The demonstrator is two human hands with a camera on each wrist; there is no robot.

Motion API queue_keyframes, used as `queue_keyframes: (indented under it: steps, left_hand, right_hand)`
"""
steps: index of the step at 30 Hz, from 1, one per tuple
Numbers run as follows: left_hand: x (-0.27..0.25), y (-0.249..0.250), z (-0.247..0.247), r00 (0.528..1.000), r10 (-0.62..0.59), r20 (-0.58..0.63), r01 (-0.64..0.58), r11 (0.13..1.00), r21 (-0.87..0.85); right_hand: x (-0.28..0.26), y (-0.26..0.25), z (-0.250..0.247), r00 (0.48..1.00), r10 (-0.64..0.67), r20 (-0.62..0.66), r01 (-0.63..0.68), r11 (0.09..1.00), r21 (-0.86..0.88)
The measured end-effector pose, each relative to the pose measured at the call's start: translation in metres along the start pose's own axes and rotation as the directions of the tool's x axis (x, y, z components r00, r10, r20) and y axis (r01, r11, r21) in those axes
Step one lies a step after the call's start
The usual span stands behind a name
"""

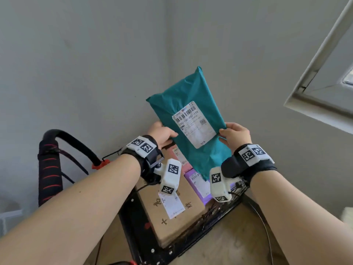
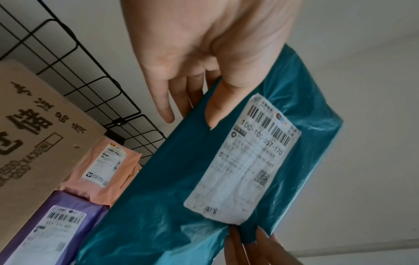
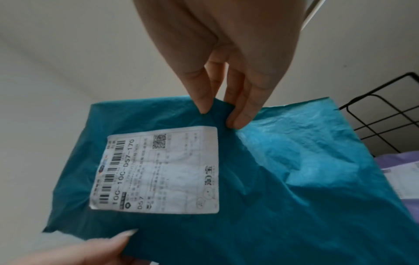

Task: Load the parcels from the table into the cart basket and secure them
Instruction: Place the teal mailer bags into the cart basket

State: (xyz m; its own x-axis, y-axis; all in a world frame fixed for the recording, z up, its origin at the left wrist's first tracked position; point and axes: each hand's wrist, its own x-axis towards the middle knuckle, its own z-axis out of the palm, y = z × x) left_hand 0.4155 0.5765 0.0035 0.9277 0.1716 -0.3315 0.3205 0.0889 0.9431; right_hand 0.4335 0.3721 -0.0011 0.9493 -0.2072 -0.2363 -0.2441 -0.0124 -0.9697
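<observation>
A teal plastic mailer (image 1: pixel 191 104) with a white shipping label (image 1: pixel 194 124) is held up in the air above the cart basket (image 1: pixel 133 222). My left hand (image 1: pixel 162 133) pinches its left edge, thumb on the front (image 2: pixel 215 109). My right hand (image 1: pixel 236 133) pinches the right edge between thumb and fingers (image 3: pixel 204 100). Inside the basket lie a brown cardboard box (image 1: pixel 172 213), a pink mailer (image 2: pixel 108 172) and a purple mailer (image 2: pixel 61 226). The teal mailer (image 3: pixel 283 170) hides part of the basket.
The black wire grid wall (image 2: pixel 90 86) of the basket stands behind the parcels. The cart's black padded handle (image 1: pixel 49 165) with red stitching rises at the left. Grey walls meet in a corner behind; an open window frame (image 1: pixel 321 77) juts in at the upper right.
</observation>
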Motion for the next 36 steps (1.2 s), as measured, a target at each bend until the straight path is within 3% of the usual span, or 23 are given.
queue_keyframes:
  steps: [7, 14, 20, 27, 30, 33, 36]
  left_hand:
    - [0.043, -0.018, -0.007, 0.997, -0.077, -0.01, 0.076, 0.996, -0.054]
    - [0.107, -0.055, -0.001, 0.971, -0.23, -0.07, 0.234, 0.971, 0.052]
    - [0.175, -0.116, 0.016, 0.896, -0.426, -0.128, 0.437, 0.895, 0.083]
    - [0.221, -0.186, 0.023, 0.767, -0.595, -0.241, 0.633, 0.763, 0.132]
    - [0.227, -0.2, 0.03, 0.765, -0.575, -0.29, 0.639, 0.734, 0.23]
    - [0.233, -0.204, 0.037, 0.8, -0.402, -0.446, 0.57, 0.739, 0.358]
    - [0.246, -0.208, 0.044, 0.806, -0.418, -0.42, 0.556, 0.777, 0.295]
  right_hand:
    - [0.041, 0.018, 0.02, 0.997, 0.062, -0.037, -0.066, 0.992, -0.11]
    - [0.106, 0.066, 0.031, 0.983, 0.181, 0.008, -0.177, 0.968, -0.177]
    - [0.176, 0.141, 0.036, 0.932, 0.358, 0.055, -0.328, 0.899, -0.289]
    - [0.22, 0.229, 0.045, 0.835, 0.535, 0.131, -0.445, 0.795, -0.412]
    - [0.235, 0.251, 0.042, 0.805, 0.573, 0.153, -0.452, 0.759, -0.469]
    - [0.25, 0.252, 0.039, 0.831, 0.548, 0.095, -0.436, 0.749, -0.499]
    - [0.26, 0.246, 0.044, 0.792, 0.598, 0.124, -0.521, 0.768, -0.373]
